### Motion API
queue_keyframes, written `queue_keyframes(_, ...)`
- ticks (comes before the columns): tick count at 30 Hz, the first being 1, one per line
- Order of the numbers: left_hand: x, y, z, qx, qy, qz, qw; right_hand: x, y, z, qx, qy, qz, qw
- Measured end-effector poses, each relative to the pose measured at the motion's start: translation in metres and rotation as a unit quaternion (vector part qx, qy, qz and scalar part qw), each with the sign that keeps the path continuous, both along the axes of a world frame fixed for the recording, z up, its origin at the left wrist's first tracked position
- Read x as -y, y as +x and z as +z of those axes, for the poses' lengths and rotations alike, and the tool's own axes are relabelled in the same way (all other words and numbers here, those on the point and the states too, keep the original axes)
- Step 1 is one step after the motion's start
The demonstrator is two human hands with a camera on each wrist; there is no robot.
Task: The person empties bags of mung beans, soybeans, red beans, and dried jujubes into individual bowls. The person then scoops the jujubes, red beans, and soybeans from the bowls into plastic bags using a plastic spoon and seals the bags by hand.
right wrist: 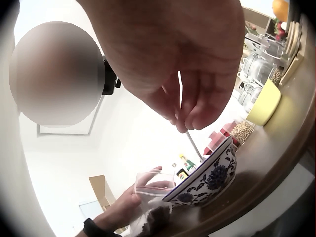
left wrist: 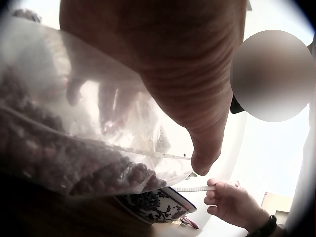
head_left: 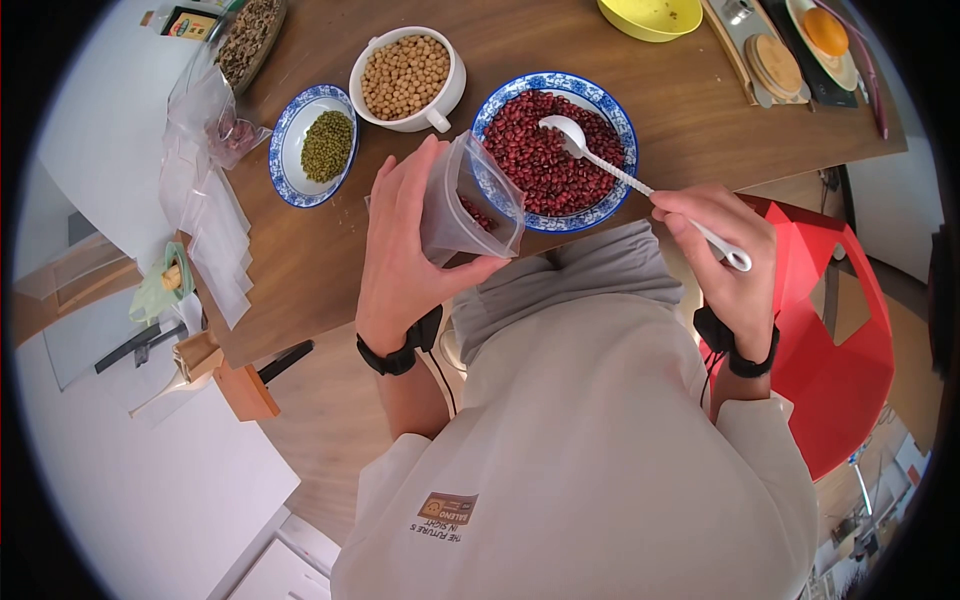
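My left hand (head_left: pixel 398 235) holds a clear zip bag (head_left: pixel 448 215) with its mouth spread open, thumb along the near edge. Dark red beans fill the lower part of the bag (left wrist: pixel 108 173) in the left wrist view. Just right of it stands a blue-and-white patterned bowl (head_left: pixel 630 130) full of red beans (head_left: pixel 520 135). Between thumb and fingers my right hand (head_left: pixel 728 250) pinches the handle of a white spoon (head_left: pixel 625 177). The spoon's head lies over the beans in the bowl, its handle slanting up towards my right hand.
A white handled cup (head_left: pixel 457 80) of chickpeas and a small patterned dish (head_left: pixel 283 165) of green beans stand behind the bag. Empty plastic bags (head_left: pixel 215 245) lie at the table's left edge. A yellow bowl (head_left: pixel 650 25) is at the back; a red chair (head_left: pixel 825 400) stands right.
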State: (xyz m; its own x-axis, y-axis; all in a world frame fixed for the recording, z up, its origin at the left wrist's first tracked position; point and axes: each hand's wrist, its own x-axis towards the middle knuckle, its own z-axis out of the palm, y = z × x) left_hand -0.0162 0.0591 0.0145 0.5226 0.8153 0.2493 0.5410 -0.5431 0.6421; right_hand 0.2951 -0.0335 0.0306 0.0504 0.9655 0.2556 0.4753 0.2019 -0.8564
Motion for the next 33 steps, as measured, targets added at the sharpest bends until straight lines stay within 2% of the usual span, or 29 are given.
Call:
queue_keyframes(2, 0.000, 0.001, 0.000, 0.000, -0.004, 0.000, 1.000, 0.003, -0.002, 0.001, -0.036, -0.013, -0.010, 0.999)
queue_keyframes(4, 0.000, 0.001, 0.000, -0.005, 0.002, 0.001, 1.000, 0.006, -0.006, 0.002, -0.172, -0.098, -0.087, 0.976)
queue_keyframes(8, -0.001, 0.001, -0.001, -0.006, 0.001, 0.001, 1.000, 0.010, -0.007, 0.004, -0.223, -0.091, -0.093, 0.966)
queue_keyframes(11, -0.001, 0.000, -0.002, -0.002, -0.001, 0.002, 1.000, 0.014, -0.010, 0.007, -0.258, -0.078, -0.043, 0.962)
queue_keyframes(14, -0.001, 0.000, -0.002, -0.002, 0.004, 0.001, 1.000, 0.012, -0.021, 0.015, -0.208, -0.068, 0.081, 0.973)
queue_keyframes(15, -0.001, 0.001, -0.002, -0.002, 0.007, 0.001, 1.000, 0.006, -0.023, 0.010, -0.140, 0.008, 0.141, 0.980)
queue_keyframes(20, 0.000, 0.000, -0.001, 0.005, 0.006, 0.005, 1.000, 0.003, -0.025, 0.016, -0.085, 0.019, 0.186, 0.979)
queue_keyframes(21, 0.000, 0.000, -0.001, 0.004, 0.002, 0.004, 1.000, 0.003, -0.020, 0.016, -0.084, 0.019, 0.188, 0.978)
queue_keyframes(24, 0.001, 0.000, -0.001, 0.009, -0.004, 0.005, 1.000, 0.005, -0.002, 0.012, -0.055, 0.016, 0.069, 0.996)
queue_keyframes(25, 0.000, 0.001, -0.001, 0.013, -0.007, 0.006, 1.000, 0.004, -0.001, 0.012, -0.054, 0.016, 0.070, 0.996)
queue_keyframes(27, 0.000, 0.001, -0.002, 0.013, -0.005, 0.005, 1.000, 0.002, 0.000, 0.012, 0.019, 0.019, -0.029, 0.999)
queue_keyframes(31, 0.000, 0.000, -0.002, 0.008, 0.001, 0.003, 1.000, -0.003, 0.000, 0.010, 0.082, 0.020, -0.012, 0.996)
queue_keyframes(33, 0.000, 0.000, -0.002, 0.007, -0.002, 0.005, 1.000, -0.003, -0.003, 0.004, 0.055, 0.013, -0.005, 0.998)
